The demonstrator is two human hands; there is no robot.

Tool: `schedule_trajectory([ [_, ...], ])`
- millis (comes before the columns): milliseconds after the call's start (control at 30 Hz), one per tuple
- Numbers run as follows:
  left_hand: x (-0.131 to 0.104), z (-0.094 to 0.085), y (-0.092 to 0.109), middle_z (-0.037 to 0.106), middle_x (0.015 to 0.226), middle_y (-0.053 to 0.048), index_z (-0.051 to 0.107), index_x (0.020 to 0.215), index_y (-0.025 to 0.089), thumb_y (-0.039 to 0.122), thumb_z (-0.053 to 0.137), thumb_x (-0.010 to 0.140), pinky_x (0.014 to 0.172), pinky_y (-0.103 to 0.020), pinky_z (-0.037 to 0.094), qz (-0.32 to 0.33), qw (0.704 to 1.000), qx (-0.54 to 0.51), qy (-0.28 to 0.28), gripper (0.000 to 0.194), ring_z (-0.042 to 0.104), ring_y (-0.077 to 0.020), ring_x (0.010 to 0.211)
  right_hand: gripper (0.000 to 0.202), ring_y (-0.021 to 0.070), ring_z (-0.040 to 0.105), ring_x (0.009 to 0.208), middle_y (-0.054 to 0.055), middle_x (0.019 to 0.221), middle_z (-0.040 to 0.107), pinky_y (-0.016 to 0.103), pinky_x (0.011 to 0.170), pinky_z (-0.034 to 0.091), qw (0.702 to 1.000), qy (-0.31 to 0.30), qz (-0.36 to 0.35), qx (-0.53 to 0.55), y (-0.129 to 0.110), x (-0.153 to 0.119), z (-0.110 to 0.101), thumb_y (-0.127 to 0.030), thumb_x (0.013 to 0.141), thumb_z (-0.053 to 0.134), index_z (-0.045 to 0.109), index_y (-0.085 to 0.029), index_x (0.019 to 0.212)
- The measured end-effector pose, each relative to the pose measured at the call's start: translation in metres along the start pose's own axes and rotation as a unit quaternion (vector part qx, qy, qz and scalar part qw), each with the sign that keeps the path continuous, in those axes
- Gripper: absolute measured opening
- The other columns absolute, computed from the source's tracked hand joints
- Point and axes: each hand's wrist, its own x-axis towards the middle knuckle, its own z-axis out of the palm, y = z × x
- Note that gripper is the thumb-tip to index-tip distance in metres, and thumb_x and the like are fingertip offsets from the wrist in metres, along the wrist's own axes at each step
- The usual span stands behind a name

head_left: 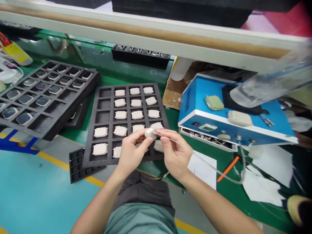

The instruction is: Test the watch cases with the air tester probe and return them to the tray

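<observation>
My left hand (pixel 131 151) pinches a small white plastic case (pixel 150 133) with rounded corners, tilted up above a grey foam tray (pixel 101 117). In my right hand (pixel 176 154) is the thin end of a clear tube (pixel 207 161), its tip held against or very close to the case. Whether the tip touches, I cannot tell. The tube loops back to the front of a blue box-shaped machine (pixel 192 97). Beneath my hands, the tray holds several similar white cases (pixel 120 131), one per compartment, and my fingers cover part of the lower rows.
To the left, another foam tray (pixel 63 97) holds several dark-faced cases. A green case (pixel 214 102) and a whitish case (pixel 240 118) lie on the machine. An orange-handled tool (pixel 228 168) and white papers (pixel 262 187) lie at right. A shelf edge (pixel 156 35) crosses above.
</observation>
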Motion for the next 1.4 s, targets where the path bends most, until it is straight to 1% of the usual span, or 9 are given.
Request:
schedule_trajectory([
  [100, -0.0012, -0.0031, -0.0028, 0.083, 0.106, -0.008, 0.084, 0.112, 0.019, 0.029, 0.08, 0.086, 0.082, -0.032, 0.062, 0.008, 1.0, 0.016, 0.004, 0.028, 0.077, -0.0234, 0.091, 0.013, 0.0219, 0.079, 0.102, 0.005, 0.103, 0.082, 0.038, 0.09, 0.066, 1.0, -0.003, 0.008, -0.003, -0.0021, 0.0006, 0.0001, -0.022, 0.101, 0.067, 0.078, -0.026, 0.105],
  [233, -0.0041, -0.0029, -0.0043, 0.083, 0.109, -0.007, 0.084, 0.114, 0.02, 0.029, 0.079, 0.087, 0.083, -0.033, 0.063, 0.021, 0.999, 0.027, 0.008, 0.028, 0.077, -0.0246, 0.094, 0.012, 0.023, 0.079, 0.102, 0.006, 0.103, 0.082, 0.04, 0.09, 0.067, 1.0, -0.004, 0.002, -0.006, -0.0027, 0.0011, 0.0003, -0.023, 0.102, 0.066, 0.078, -0.026, 0.104],
  [367, -0.0043, -0.0021, -0.0042, 0.083, 0.11, -0.007, 0.084, 0.114, 0.02, 0.027, 0.079, 0.088, 0.084, -0.032, 0.062, 0.026, 0.999, 0.027, 0.009, 0.027, 0.077, -0.024, 0.095, 0.012, 0.022, 0.079, 0.101, 0.005, 0.102, 0.083, 0.039, 0.09, 0.067, 1.0, -0.007, -0.003, 0.001, -0.0042, 0.0025, 0.0007, -0.022, 0.102, 0.066, 0.077, -0.026, 0.104],
  [533, -0.0038, -0.0028, -0.0039, 0.083, 0.11, -0.007, 0.084, 0.113, 0.019, 0.026, 0.079, 0.088, 0.083, -0.03, 0.062, 0.034, 0.999, 0.026, 0.009, 0.026, 0.077, -0.0229, 0.095, 0.011, 0.0236, 0.08, 0.099, 0.006, 0.1, 0.083, 0.042, 0.089, 0.067, 1.0, -0.005, -0.002, -0.021, -0.0056, 0.003, 0.0006, -0.027, 0.102, 0.066, 0.077, -0.026, 0.101],
  [667, -0.0041, -0.0023, -0.0048, 0.083, 0.11, -0.007, 0.084, 0.113, 0.02, 0.025, 0.079, 0.088, 0.082, -0.031, 0.061, 0.036, 0.999, 0.033, 0.011, 0.026, 0.077, -0.0234, 0.095, 0.011, 0.0238, 0.08, 0.099, 0.005, 0.099, 0.083, 0.043, 0.089, 0.067, 1.0, -0.003, -0.001, -0.029, -0.0046, 0.0024, 0.0006, -0.029, 0.102, 0.067, 0.077, -0.026, 0.1],
  [900, -0.0043, -0.0024, -0.0045, 0.082, 0.111, -0.006, 0.084, 0.114, 0.022, 0.026, 0.079, 0.089, 0.081, -0.032, 0.061, 0.042, 0.998, 0.043, 0.01, 0.026, 0.077, -0.0234, 0.094, 0.012, 0.0231, 0.08, 0.101, 0.005, 0.101, 0.083, 0.042, 0.09, 0.067, 1.0, -0.008, -0.002, -0.016, -0.0041, 0.0019, -0.0001, -0.023, 0.101, 0.066, 0.077, -0.027, 0.103],
  [1067, -0.0045, -0.0026, -0.0039, 0.082, 0.11, -0.006, 0.085, 0.113, 0.023, 0.026, 0.078, 0.088, 0.081, -0.033, 0.062, 0.036, 0.998, 0.043, 0.011, 0.025, 0.077, -0.0245, 0.094, 0.012, 0.0242, 0.08, 0.101, 0.006, 0.102, 0.083, 0.043, 0.09, 0.067, 1.0, -0.009, 0.002, -0.018, -0.004, 0.0015, -0.0003, -0.023, 0.101, 0.066, 0.077, -0.026, 0.103],
  [1200, -0.0044, -0.0028, -0.0037, 0.082, 0.11, -0.006, 0.085, 0.113, 0.023, 0.026, 0.079, 0.088, 0.081, -0.033, 0.061, 0.04, 0.998, 0.047, 0.012, 0.026, 0.076, -0.0241, 0.094, 0.016, 0.022, 0.079, 0.103, 0.004, 0.105, 0.082, 0.04, 0.092, 0.066, 1.0, -0.017, 0.0, 0.004, -0.0042, 0.0014, -0.0011, -0.018, 0.1, 0.066, 0.078, -0.027, 0.105],
  [1400, -0.0048, -0.003, -0.0046, 0.082, 0.112, -0.006, 0.084, 0.115, 0.023, 0.026, 0.079, 0.089, 0.081, -0.032, 0.061, 0.045, 0.997, 0.054, 0.014, 0.027, 0.076, -0.0236, 0.093, 0.013, 0.023, 0.079, 0.102, 0.006, 0.103, 0.082, 0.042, 0.091, 0.066, 1.0, -0.022, 0.002, -0.01, -0.0047, 0.0024, -0.0015, -0.021, 0.101, 0.066, 0.078, -0.026, 0.102],
])
